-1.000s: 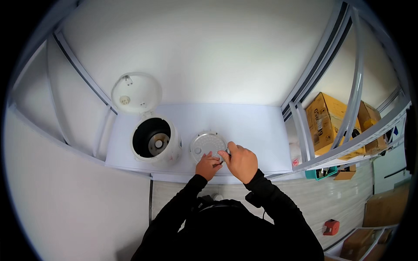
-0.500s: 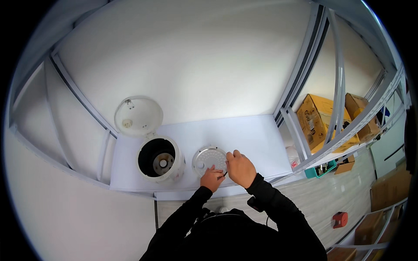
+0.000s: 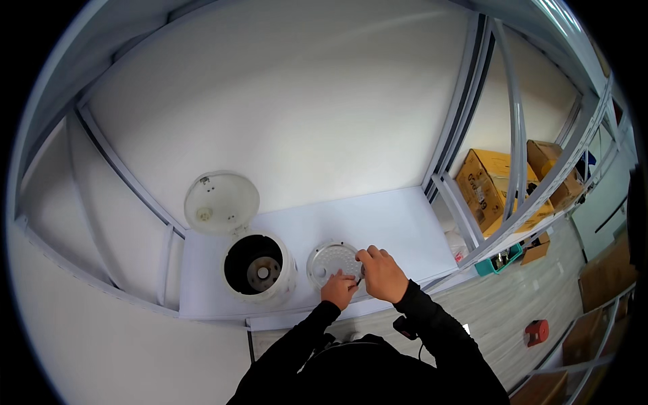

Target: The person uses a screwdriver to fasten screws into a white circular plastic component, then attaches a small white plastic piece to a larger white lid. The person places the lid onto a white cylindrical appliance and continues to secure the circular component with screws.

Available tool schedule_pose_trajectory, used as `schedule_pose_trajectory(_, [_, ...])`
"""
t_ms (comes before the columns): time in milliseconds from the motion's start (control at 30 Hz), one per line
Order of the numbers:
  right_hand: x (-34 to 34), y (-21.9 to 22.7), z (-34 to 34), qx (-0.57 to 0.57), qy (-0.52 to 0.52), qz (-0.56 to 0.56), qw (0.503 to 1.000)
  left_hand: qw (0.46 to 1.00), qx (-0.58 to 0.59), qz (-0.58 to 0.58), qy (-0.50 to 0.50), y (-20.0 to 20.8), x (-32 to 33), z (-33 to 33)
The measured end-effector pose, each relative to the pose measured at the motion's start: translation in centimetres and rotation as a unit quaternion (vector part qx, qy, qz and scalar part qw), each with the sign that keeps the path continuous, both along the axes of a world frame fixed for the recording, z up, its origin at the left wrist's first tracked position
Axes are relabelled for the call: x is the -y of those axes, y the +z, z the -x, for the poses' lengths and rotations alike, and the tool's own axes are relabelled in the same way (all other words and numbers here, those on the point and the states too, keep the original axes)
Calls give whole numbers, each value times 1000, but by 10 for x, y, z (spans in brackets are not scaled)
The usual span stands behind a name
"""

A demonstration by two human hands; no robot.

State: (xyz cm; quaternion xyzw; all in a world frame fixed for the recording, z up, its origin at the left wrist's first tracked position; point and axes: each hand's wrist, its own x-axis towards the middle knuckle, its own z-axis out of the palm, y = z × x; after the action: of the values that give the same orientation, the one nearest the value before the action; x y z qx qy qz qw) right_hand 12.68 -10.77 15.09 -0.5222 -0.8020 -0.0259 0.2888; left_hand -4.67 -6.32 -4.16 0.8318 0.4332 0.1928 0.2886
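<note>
A round silver perforated plate [image 3: 331, 260] lies on the white table [image 3: 398, 226]. My left hand [image 3: 339, 289] grips its near edge. My right hand [image 3: 381, 273] holds its right edge, fingers curled on the rim. Left of the plate stands a white rice cooker [image 3: 258, 268] with its lid [image 3: 221, 202] swung up and its dark inner well showing.
White panels wall in the table at the back and left. A metal frame post [image 3: 466, 223] stands at the table's right edge. Beyond it are yellow cardboard boxes [image 3: 489, 185], a teal bin [image 3: 501, 260] and a red object [image 3: 536, 332] on the wooden floor.
The view has tilted, so everything sits lower in the picture. Both hands stay on the plate, with only small finger shifts.
</note>
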Motion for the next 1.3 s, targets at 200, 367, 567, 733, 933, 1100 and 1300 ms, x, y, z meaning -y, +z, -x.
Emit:
schedule_pose_trajectory(200, [10, 3, 10, 18, -176, 179, 968, 1000, -3, -5, 2, 3, 1, 0])
schedule_pose_trajectory(367, [5, 4, 4, 11, -47, 77, 996, 1000, -9, -2, -3, 0, -1, -1])
schedule_pose_trajectory(567, [7, 11, 6, 24, -117, 150, 981, 1000, -6, 12, 7, -4, -1, 1])
schedule_pose_trajectory(733, [-3, 1, -15, 63, 6, 105, 992, 999, 7, 39, 14, 0, 1, -2])
schedule_pose_trajectory(933, [-2, 11, -15, 0, 22, 81, 996, 999, -2, 42, 29, 1, 0, -3])
schedule_pose_trajectory(1100, [-12, 4, -27, 60, 19, 152, 986, 998, -3, 51, 35, 3, -1, -6])
schedule_pose_trajectory(1300, [-15, 5, -24, -25, 117, 59, 991, 997, -10, 56, 45, 5, -2, -7])
